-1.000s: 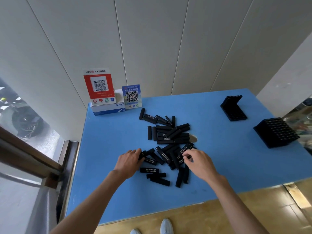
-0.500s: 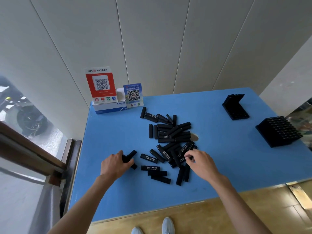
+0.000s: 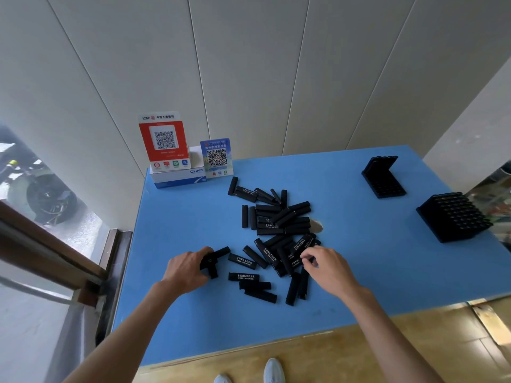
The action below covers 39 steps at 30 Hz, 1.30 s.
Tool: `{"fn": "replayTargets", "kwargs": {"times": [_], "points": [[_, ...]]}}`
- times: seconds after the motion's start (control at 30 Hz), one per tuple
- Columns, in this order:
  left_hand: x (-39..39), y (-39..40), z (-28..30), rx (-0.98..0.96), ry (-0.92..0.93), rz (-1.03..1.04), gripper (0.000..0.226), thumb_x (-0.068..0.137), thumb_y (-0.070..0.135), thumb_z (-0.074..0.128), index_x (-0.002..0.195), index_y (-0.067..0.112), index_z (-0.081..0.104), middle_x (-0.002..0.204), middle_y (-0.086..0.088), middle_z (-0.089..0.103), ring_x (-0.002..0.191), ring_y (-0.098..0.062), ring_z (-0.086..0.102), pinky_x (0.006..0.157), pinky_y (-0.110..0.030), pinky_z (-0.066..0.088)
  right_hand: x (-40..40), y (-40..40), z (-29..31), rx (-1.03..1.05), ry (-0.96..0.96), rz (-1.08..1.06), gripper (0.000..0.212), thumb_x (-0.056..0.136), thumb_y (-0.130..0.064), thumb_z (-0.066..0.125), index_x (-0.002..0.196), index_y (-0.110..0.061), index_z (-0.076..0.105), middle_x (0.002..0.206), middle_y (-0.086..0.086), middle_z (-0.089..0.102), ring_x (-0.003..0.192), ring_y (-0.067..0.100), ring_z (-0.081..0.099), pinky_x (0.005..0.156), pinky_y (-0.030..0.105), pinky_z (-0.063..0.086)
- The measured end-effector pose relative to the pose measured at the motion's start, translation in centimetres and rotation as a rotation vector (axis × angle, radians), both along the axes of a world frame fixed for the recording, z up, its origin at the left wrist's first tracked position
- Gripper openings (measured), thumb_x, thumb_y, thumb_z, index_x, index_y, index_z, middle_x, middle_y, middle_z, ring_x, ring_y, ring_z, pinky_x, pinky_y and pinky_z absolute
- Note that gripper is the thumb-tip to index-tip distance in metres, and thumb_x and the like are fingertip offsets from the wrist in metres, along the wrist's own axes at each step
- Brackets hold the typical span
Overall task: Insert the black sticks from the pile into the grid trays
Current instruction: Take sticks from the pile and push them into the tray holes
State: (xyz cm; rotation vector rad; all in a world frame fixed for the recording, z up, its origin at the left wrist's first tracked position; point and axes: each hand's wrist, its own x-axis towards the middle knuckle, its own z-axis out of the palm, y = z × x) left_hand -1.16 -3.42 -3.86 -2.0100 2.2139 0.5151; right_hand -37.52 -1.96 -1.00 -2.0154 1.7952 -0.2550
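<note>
We see the pile of black sticks point(image 3: 276, 228) loose on the blue counter point(image 3: 177, 228). Our left hand point(image 3: 186, 268) grips two crossed sticks point(image 3: 214, 258) just left of the pile; our right hand point(image 3: 327, 265) pinches a stick at its near edge. The filled grid tray point(image 3: 453, 217) and the folded-open tray point(image 3: 383, 176), whose cells we cannot make out, sit far right.

"ICBC" on red sign point(image 3: 164, 141) ("CHNT" on white box point(image 3: 179, 176))
</note>
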Motion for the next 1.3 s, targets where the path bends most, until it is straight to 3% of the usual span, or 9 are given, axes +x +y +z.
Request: {"fn": "replayTargets", "kwargs": {"times": [0.13, 0.3, 0.47, 0.57, 0.73, 0.87, 1.0, 1.2, 1.3], "points": [[-0.1, -0.2, -0.2, -0.035, -0.082, -0.003, 0.034, 0.078, 0.048, 0.061, 0.106, 0.031, 0.051, 0.084, 0.005, 0.062, 0.075, -0.024, 0.053, 0.059, -0.031, 0.034, 0.2, -0.4, 0.2, -0.001, -0.001, -0.007, 0.012, 0.097, -0.026, 0.060, 0.103, -0.027, 0.070, 0.098, -0.015, 0.065, 0.079, 0.005, 0.062, 0.075, 0.029, 0.055], [-0.9, -0.5, -0.8, -0.036, -0.127, 0.040, 0.036, 0.076, 0.055, 0.062, 0.088, 0.023, 0.051, 0.090, 0.005, 0.049, 0.085, -0.020, 0.053, 0.062, -0.030, 0.036, 0.9, -0.5, 0.4, 0.002, 0.007, -0.002, 0.013, 0.098, -0.026, 0.059, 0.101, -0.026, 0.071, 0.097, -0.016, 0.064, 0.079, 0.006, 0.060, 0.073, 0.027, 0.053], [-2.5, -0.7, -0.9, 0.019, -0.104, 0.187, 0.017, 0.081, 0.032, 0.056, 0.082, 0.015, 0.055, 0.078, 0.000, 0.049, 0.076, -0.024, 0.052, 0.063, -0.030, 0.040, 1.3, -0.5, 0.5, 0.000, 0.014, 0.013, 0.013, 0.098, -0.027, 0.058, 0.103, -0.028, 0.070, 0.097, -0.018, 0.062, 0.078, 0.004, 0.059, 0.071, 0.024, 0.050], [-2.6, -0.6, -1.1, -0.037, 0.071, 0.292, 0.007, 0.080, 0.021, 0.055, 0.079, 0.016, 0.050, 0.068, -0.001, 0.051, 0.064, -0.026, 0.049, 0.056, -0.029, 0.035, 1.2, -0.6, 0.6, 0.002, 0.018, 0.018, 0.013, 0.098, -0.026, 0.058, 0.102, -0.028, 0.070, 0.098, -0.017, 0.063, 0.078, 0.004, 0.060, 0.073, 0.028, 0.053], [-2.9, -0.4, -1.4, -0.083, 0.640, 0.479, 0.013, 0.075, 0.016, 0.058, 0.076, 0.007, 0.049, 0.059, -0.003, 0.045, 0.054, -0.022, 0.039, 0.052, -0.033, 0.034, 1.1, -0.7, 0.4, 0.004, 0.019, 0.018, 0.012, 0.098, -0.026, 0.059, 0.102, -0.028, 0.070, 0.098, -0.018, 0.063, 0.079, 0.003, 0.060, 0.075, 0.029, 0.055], [-4.9, 0.1, -0.5, -0.003, 0.520, 0.205, 0.036, 0.081, 0.038, 0.078, 0.072, 0.013, 0.053, 0.059, 0.005, 0.051, 0.055, -0.014, 0.047, 0.049, -0.024, 0.036, 1.2, -0.6, 0.2, 0.014, 0.023, 0.023, 0.012, 0.098, -0.026, 0.059, 0.101, -0.027, 0.070, 0.097, -0.017, 0.063, 0.077, 0.004, 0.060, 0.074, 0.030, 0.055], [-6.2, 0.7, -1.0, -0.076, 0.205, -0.011, 0.019, 0.091, 0.030, 0.063, 0.091, 0.019, 0.048, 0.070, 0.004, 0.051, 0.071, -0.026, 0.057, 0.058, -0.033, 0.042, 1.3, -0.6, -0.1, 0.022, 0.018, 0.027, 0.013, 0.097, -0.025, 0.059, 0.101, -0.027, 0.071, 0.096, -0.018, 0.062, 0.076, 0.004, 0.060, 0.073, 0.031, 0.055], [-6.3, 0.6, -0.3, -0.224, 0.118, 0.047, 0.024, 0.098, 0.039, 0.055, 0.094, 0.021, 0.039, 0.066, 0.003, 0.052, 0.062, -0.026, 0.051, 0.055, -0.031, 0.036, 1.3, -0.6, 0.0, 0.012, 0.004, 0.029, 0.014, 0.098, -0.025, 0.059, 0.104, -0.026, 0.071, 0.097, -0.018, 0.061, 0.078, 0.003, 0.060, 0.072, 0.025, 0.052], [-6.5, -0.3, 0.4, -0.269, 0.217, 0.240, 0.027, 0.094, 0.042, 0.061, 0.087, 0.019, 0.048, 0.062, 0.004, 0.054, 0.059, -0.022, 0.054, 0.050, -0.029, 0.034, 1.2, -0.5, 0.0, 0.012, 0.010, 0.028, 0.013, 0.098, -0.024, 0.059, 0.103, -0.026, 0.071, 0.096, -0.017, 0.062, 0.077, 0.004, 0.060, 0.072, 0.027, 0.054]]}}
